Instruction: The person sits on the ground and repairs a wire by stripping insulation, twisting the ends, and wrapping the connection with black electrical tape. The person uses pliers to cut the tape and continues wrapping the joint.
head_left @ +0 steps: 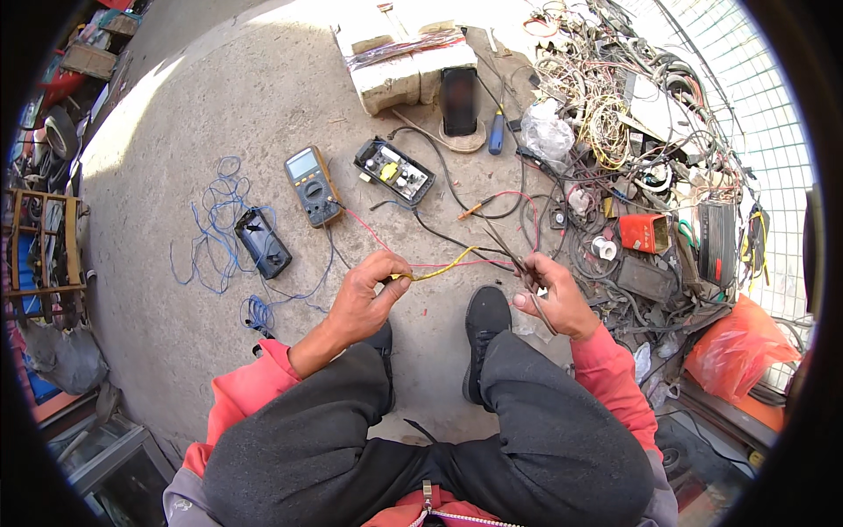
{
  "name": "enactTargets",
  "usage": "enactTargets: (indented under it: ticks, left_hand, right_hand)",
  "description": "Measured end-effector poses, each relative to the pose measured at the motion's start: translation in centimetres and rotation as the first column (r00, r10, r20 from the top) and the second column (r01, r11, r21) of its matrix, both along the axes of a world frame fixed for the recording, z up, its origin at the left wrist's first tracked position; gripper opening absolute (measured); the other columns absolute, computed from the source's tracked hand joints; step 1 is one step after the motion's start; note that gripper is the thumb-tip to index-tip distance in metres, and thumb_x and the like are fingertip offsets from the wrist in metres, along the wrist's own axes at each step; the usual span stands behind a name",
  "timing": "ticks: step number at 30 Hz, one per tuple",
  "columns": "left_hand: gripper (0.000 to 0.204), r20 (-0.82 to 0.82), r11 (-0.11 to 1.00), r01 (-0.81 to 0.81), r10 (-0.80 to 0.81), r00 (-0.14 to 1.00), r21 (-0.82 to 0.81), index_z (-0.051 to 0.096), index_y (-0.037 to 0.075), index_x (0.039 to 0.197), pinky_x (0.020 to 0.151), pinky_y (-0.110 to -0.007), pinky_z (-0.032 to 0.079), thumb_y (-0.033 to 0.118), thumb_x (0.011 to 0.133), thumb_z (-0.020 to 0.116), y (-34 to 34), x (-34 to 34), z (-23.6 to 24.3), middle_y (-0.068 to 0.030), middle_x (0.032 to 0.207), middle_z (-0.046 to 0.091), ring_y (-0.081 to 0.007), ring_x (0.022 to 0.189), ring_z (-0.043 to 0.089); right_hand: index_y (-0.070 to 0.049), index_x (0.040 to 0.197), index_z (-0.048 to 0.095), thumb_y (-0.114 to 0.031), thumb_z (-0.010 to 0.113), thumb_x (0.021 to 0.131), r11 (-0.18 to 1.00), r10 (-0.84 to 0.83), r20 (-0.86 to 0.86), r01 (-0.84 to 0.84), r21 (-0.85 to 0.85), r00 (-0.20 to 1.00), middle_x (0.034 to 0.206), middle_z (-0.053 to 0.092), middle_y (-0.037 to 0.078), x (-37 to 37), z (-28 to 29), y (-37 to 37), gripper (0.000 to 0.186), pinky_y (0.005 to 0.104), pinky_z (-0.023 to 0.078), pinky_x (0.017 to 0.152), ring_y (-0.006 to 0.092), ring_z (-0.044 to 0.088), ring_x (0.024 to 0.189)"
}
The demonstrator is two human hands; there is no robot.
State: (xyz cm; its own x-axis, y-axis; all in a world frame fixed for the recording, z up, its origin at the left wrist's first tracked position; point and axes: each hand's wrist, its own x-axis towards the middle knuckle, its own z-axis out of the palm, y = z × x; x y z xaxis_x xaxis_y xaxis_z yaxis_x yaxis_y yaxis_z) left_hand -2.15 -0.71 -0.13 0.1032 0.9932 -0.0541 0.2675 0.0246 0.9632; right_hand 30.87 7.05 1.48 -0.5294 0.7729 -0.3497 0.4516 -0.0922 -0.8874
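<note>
My left hand [373,285] pinches one end of a yellow-sleeved wire [446,265], which stretches toward my right hand. A pair of dark metal scissors [503,245] is gripped in my right hand [558,299], with the blades angled up and to the left beside a black cable. Beyond my hands lies an opened charger case [394,172] with its circuit board showing. Left of it rests a grey and orange multimeter [310,186]; its red lead [364,227] runs past my hands to a probe [474,209].
A black plastic cover [262,243] lies at the left among blue wires [211,237]. Ahead, a phone [458,101] stands before a taped white block [395,83], near a blue-handled screwdriver [497,133]. Tangled cables and scrap [606,132] are heaped at the right, with an orange bag [740,347].
</note>
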Motion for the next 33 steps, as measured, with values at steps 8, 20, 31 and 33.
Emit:
enactTargets:
  ticks: [8, 20, 31, 33]
  left_hand:
    - [0.006, -0.016, 0.999, -0.005, 0.005, 1.000, -0.048, 0.065, 0.000, 0.099, 0.082, -0.032, 0.049, 0.005, 0.096, 0.066, 0.4, -0.7, -0.3, -0.0076, 0.096, 0.063, -0.0200, 0.090, 0.061]
    - [0.008, -0.063, 1.000, -0.030, 0.030, 0.998, -0.003, 0.068, 0.005, 0.103, 0.078, -0.029, 0.049, 0.004, 0.094, 0.068, 1.0, -0.7, -0.8, -0.0084, 0.118, 0.055, -0.0180, 0.101, 0.056]
    - [0.007, -0.040, 0.997, -0.077, 0.076, 0.996, -0.024, 0.071, 0.008, 0.098, 0.075, -0.029, 0.048, 0.005, 0.092, 0.071, 0.9, -0.2, -0.2, -0.0120, 0.136, 0.045, -0.0183, 0.108, 0.054]
    - [0.007, -0.077, 0.997, -0.071, 0.071, 0.994, 0.002, 0.071, 0.009, 0.097, 0.076, -0.029, 0.048, 0.005, 0.091, 0.072, 0.9, -0.4, -0.3, -0.0122, 0.138, 0.044, -0.0188, 0.110, 0.053]
  right_hand:
    - [0.001, 0.107, 0.059, -0.043, 0.093, 0.058, 0.787, 0.256, 0.278, -0.366, 0.496, 0.926, 0.095, 0.053, 0.015, -1.7, 2.4, 2.3, 0.074, 0.0438, 0.047, 0.081, 0.0364, 0.056, 0.091]
    - [0.001, 0.108, 0.062, -0.056, 0.087, 0.060, 0.625, 0.380, 0.367, -0.528, 0.575, 0.849, 0.098, 0.052, 0.014, -6.1, 2.3, 4.3, 0.078, 0.0432, 0.044, 0.085, 0.0334, 0.053, 0.096]
    - [-0.001, 0.102, 0.062, -0.060, 0.086, 0.061, 0.633, 0.373, 0.372, -0.526, 0.567, 0.850, 0.096, 0.052, 0.014, -7.8, 1.1, 3.2, 0.076, 0.0445, 0.045, 0.083, 0.0328, 0.054, 0.096]
    - [-0.001, 0.102, 0.062, -0.061, 0.086, 0.061, 0.632, 0.373, 0.375, -0.528, 0.567, 0.849, 0.096, 0.052, 0.014, -7.9, 0.8, 3.1, 0.077, 0.0445, 0.045, 0.083, 0.0332, 0.054, 0.096]
